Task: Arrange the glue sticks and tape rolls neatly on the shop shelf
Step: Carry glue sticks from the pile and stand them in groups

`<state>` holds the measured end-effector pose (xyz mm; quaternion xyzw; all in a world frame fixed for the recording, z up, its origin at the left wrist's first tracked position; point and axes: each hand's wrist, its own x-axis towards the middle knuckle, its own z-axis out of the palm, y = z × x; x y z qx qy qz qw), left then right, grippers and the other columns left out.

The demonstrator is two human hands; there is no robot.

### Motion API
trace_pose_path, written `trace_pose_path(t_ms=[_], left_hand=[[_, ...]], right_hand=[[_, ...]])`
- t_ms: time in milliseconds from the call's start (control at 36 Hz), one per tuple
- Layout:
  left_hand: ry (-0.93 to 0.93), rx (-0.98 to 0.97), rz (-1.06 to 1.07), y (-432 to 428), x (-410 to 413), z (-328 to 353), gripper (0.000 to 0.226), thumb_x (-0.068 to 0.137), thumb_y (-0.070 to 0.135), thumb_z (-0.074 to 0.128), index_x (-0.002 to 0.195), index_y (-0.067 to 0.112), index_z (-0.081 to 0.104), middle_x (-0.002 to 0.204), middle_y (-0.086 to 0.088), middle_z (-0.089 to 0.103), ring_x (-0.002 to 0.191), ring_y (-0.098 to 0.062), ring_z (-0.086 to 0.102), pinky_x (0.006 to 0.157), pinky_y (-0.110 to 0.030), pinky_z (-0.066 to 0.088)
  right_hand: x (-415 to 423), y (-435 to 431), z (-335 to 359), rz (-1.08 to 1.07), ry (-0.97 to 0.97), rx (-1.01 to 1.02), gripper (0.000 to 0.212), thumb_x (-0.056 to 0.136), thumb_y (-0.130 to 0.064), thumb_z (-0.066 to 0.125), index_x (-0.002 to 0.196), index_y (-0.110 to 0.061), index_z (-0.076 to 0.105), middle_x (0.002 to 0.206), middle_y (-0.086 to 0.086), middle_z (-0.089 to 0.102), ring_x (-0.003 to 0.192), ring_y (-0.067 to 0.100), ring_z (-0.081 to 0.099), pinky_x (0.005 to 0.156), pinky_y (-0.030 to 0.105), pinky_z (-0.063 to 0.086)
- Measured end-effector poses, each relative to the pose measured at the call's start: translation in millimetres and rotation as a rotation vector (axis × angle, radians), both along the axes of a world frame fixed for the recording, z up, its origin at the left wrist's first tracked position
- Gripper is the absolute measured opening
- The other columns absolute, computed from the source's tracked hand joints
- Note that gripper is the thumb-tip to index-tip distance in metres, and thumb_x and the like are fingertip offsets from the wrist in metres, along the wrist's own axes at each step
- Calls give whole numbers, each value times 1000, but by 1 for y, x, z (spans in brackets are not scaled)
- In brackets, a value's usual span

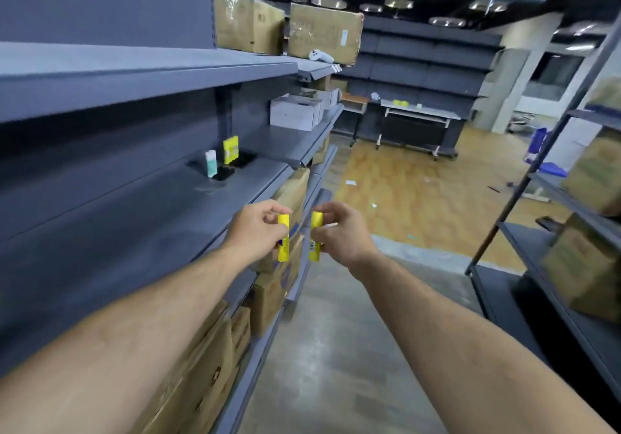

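My left hand (257, 228) grips a yellow glue stick (283, 243) upright, just off the front edge of the grey shop shelf (188, 212). Close beside it, my right hand (342, 232) grips a second yellow glue stick (315, 242), also upright. The two sticks are a short gap apart, out over the aisle. Further back on the same shelf stand a white and green glue stick (211, 163) and a yellow pack of glue sticks (231, 150), with dark tape rolls (243, 159) lying next to them.
Cardboard boxes (208, 359) fill the lower shelves on the left and more boxes (285, 27) sit on the top shelf. White boxes (295, 114) stand further along. A second rack with boxes (584, 232) lines the right. A concrete aisle (336, 349) runs between them.
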<state>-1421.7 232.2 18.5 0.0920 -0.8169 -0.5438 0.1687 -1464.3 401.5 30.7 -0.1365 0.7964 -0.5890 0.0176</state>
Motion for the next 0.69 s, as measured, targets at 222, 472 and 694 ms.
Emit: trace_pose_path(t_ms=[222, 472, 694], left_hand=[[-15, -17, -21, -5, -101, -10, 34, 75, 6, 66, 90, 36, 72, 69, 5, 67, 57, -9, 59, 49, -24, 47], [-26, -13, 101, -13, -227, -18, 33, 74, 5, 66, 93, 31, 74, 77, 0, 72, 72, -21, 69, 67, -46, 61], [-16, -16, 233, -24, -322, 8, 30, 73, 3, 64, 89, 28, 73, 68, -1, 66, 76, -31, 68, 70, -49, 60]], right_hand=[[-104, -5, -10, -19, -16, -8, 33, 78, 7, 71, 94, -21, 66, 77, -4, 63, 65, 17, 62, 67, 48, 59], [-249, -18, -25, 102, -59, -30, 34, 71, 1, 70, 97, -21, 65, 87, 4, 71, 73, 27, 68, 71, 59, 59], [-365, -40, -2, 302, -70, -49, 33, 80, 11, 65, 98, -16, 64, 75, -4, 65, 70, 20, 60, 67, 42, 54]])
